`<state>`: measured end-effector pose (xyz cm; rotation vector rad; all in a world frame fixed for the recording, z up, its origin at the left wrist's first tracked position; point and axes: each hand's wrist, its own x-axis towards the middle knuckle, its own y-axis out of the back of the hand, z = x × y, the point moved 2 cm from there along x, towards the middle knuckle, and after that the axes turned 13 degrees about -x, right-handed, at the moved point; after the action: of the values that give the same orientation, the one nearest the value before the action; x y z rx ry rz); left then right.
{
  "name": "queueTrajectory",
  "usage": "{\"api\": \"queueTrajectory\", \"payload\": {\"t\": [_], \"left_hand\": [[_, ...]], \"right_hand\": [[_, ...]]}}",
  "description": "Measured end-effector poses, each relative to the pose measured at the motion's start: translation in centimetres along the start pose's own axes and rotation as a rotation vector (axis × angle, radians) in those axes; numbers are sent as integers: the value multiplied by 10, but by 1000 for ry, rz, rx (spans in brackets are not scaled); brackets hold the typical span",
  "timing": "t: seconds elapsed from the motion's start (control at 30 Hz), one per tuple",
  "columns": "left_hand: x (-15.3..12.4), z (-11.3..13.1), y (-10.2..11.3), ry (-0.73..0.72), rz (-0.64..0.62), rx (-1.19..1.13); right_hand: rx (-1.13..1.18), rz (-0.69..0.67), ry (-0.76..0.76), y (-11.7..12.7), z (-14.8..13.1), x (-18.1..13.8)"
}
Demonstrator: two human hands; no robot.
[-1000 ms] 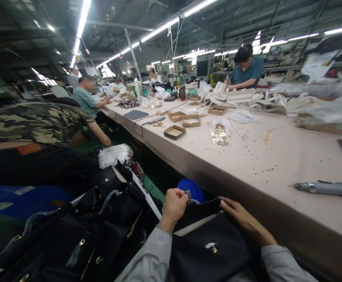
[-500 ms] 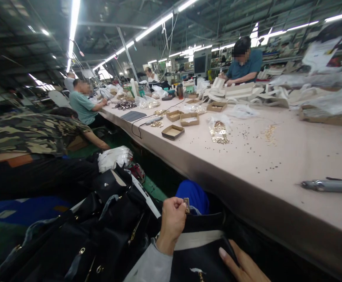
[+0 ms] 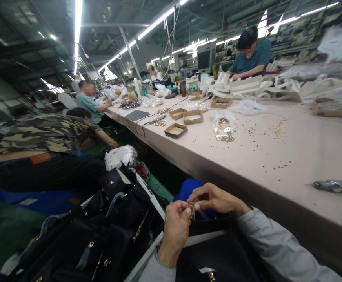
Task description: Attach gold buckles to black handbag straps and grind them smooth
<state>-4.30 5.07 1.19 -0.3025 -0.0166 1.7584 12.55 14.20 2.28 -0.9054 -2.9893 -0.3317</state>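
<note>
Between my two hands is a small gold-coloured metal plate (image 3: 191,210), roughly rectangular. My left hand (image 3: 177,225) pinches it from the left side. From the right, my right hand (image 3: 215,199) reaches over, its thumb and fingers closed at the plate's edge. Below them, in front of me, lies a black bag (image 3: 215,254) with a pale strip along its upper edge. A gold fitting (image 3: 211,275) with a scrap of white wrap shows on the bag's front.
More black bags (image 3: 79,239) with gold fittings are piled at the left. On the long table (image 3: 277,188) are an electric screwdriver (image 3: 335,185), cardboard trays (image 3: 176,131), gold metal parts (image 3: 224,131) and scattered tiny dark pieces. A person in camouflage (image 3: 41,135) bends down at the left; others sit along the table.
My right hand has left the bag's front at the lower right and come up to the metal plate, beside my left hand. The view has shifted slightly.
</note>
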Motion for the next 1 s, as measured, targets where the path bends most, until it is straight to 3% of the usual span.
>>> {"api": "queueTrajectory", "payload": {"t": [0.27, 0.47, 0.67, 1.0], "left_hand": [[0, 1, 7, 82, 52, -112], [2, -1, 3, 48, 131, -10], [-10, -4, -2, -98, 258, 147], [-14, -7, 0, -125, 254, 155]], "right_hand": [[240, -43, 18, -11, 22, 15], [236, 25, 45, -10, 36, 21], [246, 31, 24, -8, 44, 21], [181, 24, 37, -13, 41, 22]]}}
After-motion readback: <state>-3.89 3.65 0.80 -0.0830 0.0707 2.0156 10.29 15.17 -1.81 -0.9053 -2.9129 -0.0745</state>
